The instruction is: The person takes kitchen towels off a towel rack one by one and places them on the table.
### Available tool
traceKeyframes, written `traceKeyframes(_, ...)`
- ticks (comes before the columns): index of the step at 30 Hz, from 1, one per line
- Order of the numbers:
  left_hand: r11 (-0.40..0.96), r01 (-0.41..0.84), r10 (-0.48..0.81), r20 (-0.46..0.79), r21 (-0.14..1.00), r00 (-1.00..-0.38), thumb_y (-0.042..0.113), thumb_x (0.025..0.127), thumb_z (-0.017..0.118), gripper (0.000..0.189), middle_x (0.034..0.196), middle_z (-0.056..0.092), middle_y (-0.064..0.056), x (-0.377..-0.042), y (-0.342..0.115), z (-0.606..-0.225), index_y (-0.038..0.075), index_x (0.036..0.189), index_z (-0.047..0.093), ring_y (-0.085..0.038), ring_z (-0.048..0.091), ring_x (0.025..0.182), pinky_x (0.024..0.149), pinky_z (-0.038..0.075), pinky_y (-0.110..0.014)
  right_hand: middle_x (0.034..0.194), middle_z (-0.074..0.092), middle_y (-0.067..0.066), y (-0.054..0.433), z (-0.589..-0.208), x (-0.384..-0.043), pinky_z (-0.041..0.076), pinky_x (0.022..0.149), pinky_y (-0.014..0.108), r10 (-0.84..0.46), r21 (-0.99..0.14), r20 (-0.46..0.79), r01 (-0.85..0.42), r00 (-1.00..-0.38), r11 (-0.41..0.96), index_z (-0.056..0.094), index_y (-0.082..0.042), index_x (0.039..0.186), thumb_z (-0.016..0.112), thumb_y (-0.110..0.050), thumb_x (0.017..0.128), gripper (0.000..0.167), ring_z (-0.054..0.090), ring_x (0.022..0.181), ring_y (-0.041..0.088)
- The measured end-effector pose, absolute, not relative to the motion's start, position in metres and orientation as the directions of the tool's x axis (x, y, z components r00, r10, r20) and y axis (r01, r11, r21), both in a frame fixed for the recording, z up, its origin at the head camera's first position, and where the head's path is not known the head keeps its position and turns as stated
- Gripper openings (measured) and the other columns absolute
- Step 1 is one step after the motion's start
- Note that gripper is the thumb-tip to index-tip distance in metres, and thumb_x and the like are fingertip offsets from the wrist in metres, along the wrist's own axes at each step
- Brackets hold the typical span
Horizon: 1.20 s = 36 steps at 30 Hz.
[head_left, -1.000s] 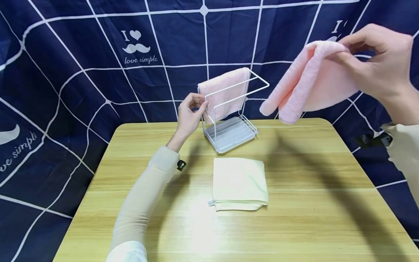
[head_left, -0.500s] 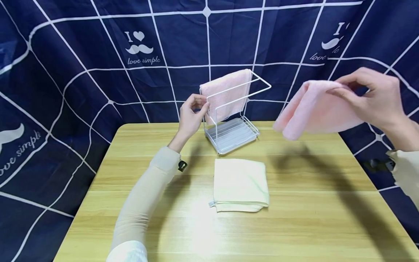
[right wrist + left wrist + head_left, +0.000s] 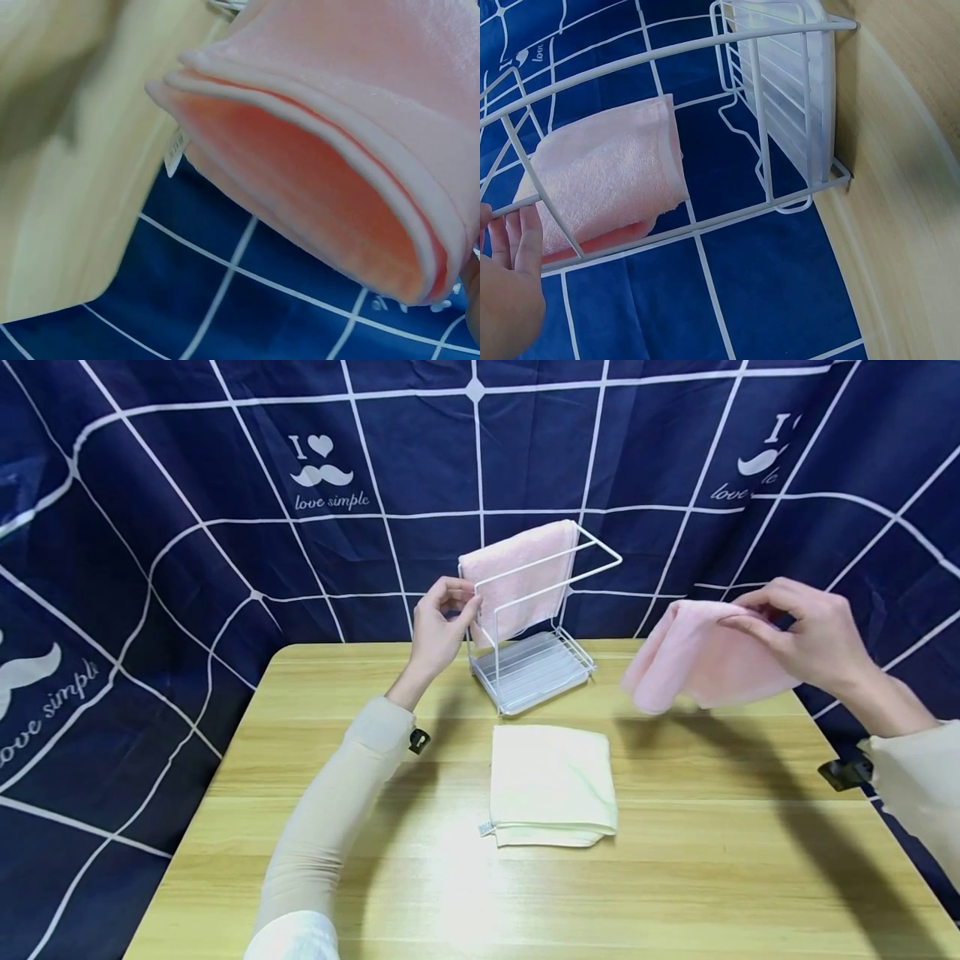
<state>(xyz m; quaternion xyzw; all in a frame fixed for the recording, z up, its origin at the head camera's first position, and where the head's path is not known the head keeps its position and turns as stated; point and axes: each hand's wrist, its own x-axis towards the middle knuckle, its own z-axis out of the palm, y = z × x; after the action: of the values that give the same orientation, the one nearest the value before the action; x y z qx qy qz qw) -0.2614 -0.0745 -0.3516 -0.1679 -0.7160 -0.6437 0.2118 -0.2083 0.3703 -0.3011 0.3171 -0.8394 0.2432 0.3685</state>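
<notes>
1. The right hand (image 3: 810,631) pinches a folded pink cloth (image 3: 705,656), which hangs to its left.
2. The left hand (image 3: 442,622) grips the white rack (image 3: 760,120), just beside the draped pink towel (image 3: 528,578).

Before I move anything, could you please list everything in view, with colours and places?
Table: 1, light wood, centre.
Curtain: 1, dark blue and white, behind the table.
Rack: 1, white, at the table's back.
Tray: 1, pale grey, in the rack's base.
Hung towel: 1, pink, over the rack.
Held towel: 1, pink, right of the rack.
Yellow towel: 1, pale yellow, in front of the rack.
Tags: 2, white, on yellow and held towels.
Sleeves: 2, cream, lower left and right.
Fittings: 2, black, by the sleeves.
Left hand: 1, bare, gripping the rack.
Right hand: 1, bare, pinching the held towel.
</notes>
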Motion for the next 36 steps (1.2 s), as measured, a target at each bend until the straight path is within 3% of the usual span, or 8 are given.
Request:
traceKeyframes(5, 0.12, 0.522, -0.032, 0.529, 0.844, -0.848, 0.002, 0.097, 0.072, 0.017, 0.095, 0.073, -0.019, -0.262, -0.074, -0.352, -0.006, 0.111, 0.067, 0.002, 0.062, 0.076, 0.064, 0.052, -0.012, 0.078, 0.055, -0.01, 0.377, -0.316, -0.207, 0.03, 0.075, 0.003, -0.396, -0.154, 0.72, -0.688, -0.57, 0.709, 0.075, 0.001, 0.089, 0.061, -0.06, 0.099, 0.063, 0.041, 0.079, -0.016)
traceKeyframes(8, 0.12, 0.525, -0.037, 0.533, 0.842, -0.846, 0.002, 0.097, 0.072, 0.017, 0.095, 0.073, -0.019, -0.263, -0.074, -0.352, -0.007, 0.111, 0.067, 0.002, 0.061, 0.076, 0.063, 0.052, -0.011, 0.077, 0.055, -0.005, 0.379, -0.323, -0.206, 0.031, 0.073, 0.008, -0.409, -0.142, 0.704, -0.679, -0.581, 0.72, 0.075, -0.001, 0.091, 0.069, -0.047, 0.1, 0.046, 0.041, 0.077, -0.014)
traceKeyframes(14, 0.11, 0.523, -0.038, 0.529, 0.845, -0.848, 0.001, 0.097, 0.072, 0.017, 0.093, 0.072, -0.018, -0.262, -0.075, -0.353, -0.007, 0.111, 0.067, 0.002, 0.062, 0.075, 0.063, 0.052, -0.011, 0.075, 0.055, -0.006, 0.379, -0.331, -0.204, 0.034, 0.067, 0.019, -0.449, -0.104, 0.664, -0.669, -0.597, 0.736, 0.076, -0.007, 0.091, 0.075, -0.037, 0.097, 0.031, 0.041, 0.074, -0.01)
traceKeyframes(23, 0.114, 0.527, -0.024, 0.533, 0.842, -0.846, 0.001, 0.097, 0.072, 0.017, 0.097, 0.072, -0.025, -0.261, -0.075, -0.351, -0.007, 0.111, 0.067, 0.004, 0.062, 0.076, 0.063, 0.052, -0.011, 0.076, 0.054, -0.01, 0.385, -0.334, -0.192, 0.035, 0.058, 0.018, -0.484, -0.054, 0.602, -0.637, -0.635, 0.769, 0.075, -0.014, 0.09, 0.071, -0.047, 0.097, 0.034, 0.037, 0.069, -0.016)
traceKeyframes(28, 0.119, 0.53, -0.026, 0.536, 0.84, -0.844, 0.001, 0.097, 0.072, 0.017, 0.097, 0.072, -0.026, -0.261, -0.074, -0.351, -0.007, 0.111, 0.067, 0.004, 0.063, 0.076, 0.063, 0.052, -0.012, 0.075, 0.054, -0.012, 0.39, -0.337, -0.187, 0.034, 0.054, 0.02, -0.517, -0.01, 0.581, -0.641, -0.629, 0.768, 0.074, -0.017, 0.089, 0.063, -0.056, 0.097, 0.041, 0.041, 0.064, -0.009)
traceKeyframes(36, 0.115, 0.53, -0.036, 0.537, 0.84, -0.843, 0.001, 0.097, 0.073, 0.017, 0.095, 0.073, -0.024, -0.262, -0.074, -0.352, -0.007, 0.11, 0.067, 0.003, 0.062, 0.075, 0.063, 0.052, -0.012, 0.075, 0.055, -0.014, 0.392, -0.35, -0.184, 0.035, 0.054, 0.02, -0.534, 0.0, 0.565, -0.647, -0.629, 0.762, 0.075, -0.021, 0.089, 0.071, -0.05, 0.093, 0.03, 0.042, 0.065, -0.008)
